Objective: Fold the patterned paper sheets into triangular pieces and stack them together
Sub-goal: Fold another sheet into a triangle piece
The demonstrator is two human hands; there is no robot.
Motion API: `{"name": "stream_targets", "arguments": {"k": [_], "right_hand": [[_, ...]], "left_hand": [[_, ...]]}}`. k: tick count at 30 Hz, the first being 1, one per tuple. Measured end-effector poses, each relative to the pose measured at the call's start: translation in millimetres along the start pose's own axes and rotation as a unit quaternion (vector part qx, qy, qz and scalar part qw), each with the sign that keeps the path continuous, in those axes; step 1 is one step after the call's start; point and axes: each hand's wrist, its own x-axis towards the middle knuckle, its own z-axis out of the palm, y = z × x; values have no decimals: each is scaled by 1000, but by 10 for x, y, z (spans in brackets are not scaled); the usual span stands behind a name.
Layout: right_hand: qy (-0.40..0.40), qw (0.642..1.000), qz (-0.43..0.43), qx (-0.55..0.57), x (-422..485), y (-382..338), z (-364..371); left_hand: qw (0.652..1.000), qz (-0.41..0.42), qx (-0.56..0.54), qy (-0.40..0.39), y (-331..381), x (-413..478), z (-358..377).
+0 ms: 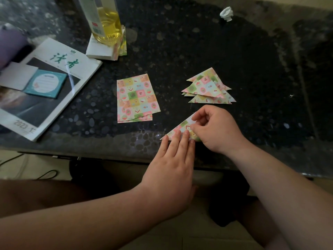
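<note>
A patterned sheet folded into a triangle point(182, 127) lies near the front edge of the dark stone table point(180, 42). My left hand point(171, 168) presses it flat with straight fingers on its lower edge. My right hand point(214, 129) pinches the triangle's right part between thumb and fingertips. Just behind it lies a loose stack of folded triangular pieces point(207, 87). To the left of that stack sits a small pile of flat, unfolded patterned sheets point(137, 98).
A magazine point(54, 83) with a white card and a teal note pad point(46, 83) on it lies at the left. A bottle of yellow liquid point(104, 20) stands on a paper pad behind. A crumpled white paper ball point(226, 13) sits far back.
</note>
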Motion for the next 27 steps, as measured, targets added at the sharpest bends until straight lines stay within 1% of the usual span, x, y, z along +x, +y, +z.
{"name": "stream_targets", "arguments": {"k": [19, 27], "right_hand": [[-1, 1000, -7, -6, -4, 0, -4], [-3, 1000, -9, -5, -1, 9, -8]], "left_hand": [[1000, 2, 2, 3, -9, -6, -8], [1000, 0, -4, 16, -18, 2, 17]]}}
